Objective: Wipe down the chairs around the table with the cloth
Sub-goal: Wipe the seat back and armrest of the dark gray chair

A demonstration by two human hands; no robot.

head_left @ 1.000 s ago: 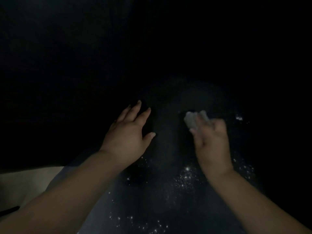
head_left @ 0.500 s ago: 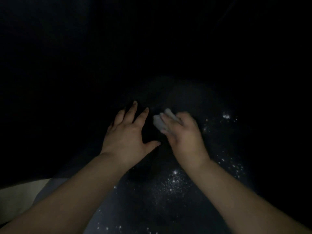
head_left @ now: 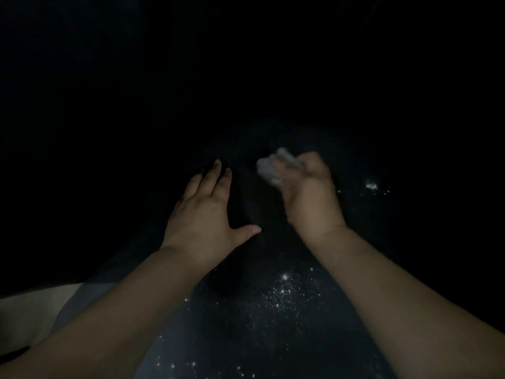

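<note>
1. Far right of the dark chair surface, the right hand grips the bunched cloth.
2. Left hand presses flat, fingers spread.
3. Rub slowly toward the sparkly specks.

No legible text or labels, perhaps lost in darkness.

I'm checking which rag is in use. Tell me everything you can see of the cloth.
The cloth is a small, pale grey-white wad, soft and crumpled, blurred in the dim light. The right hand grips it, fingers curled round it, so only the bunched end past the fingers shows. It sits low over a dark speckled surface; contact there cannot be told.
</note>
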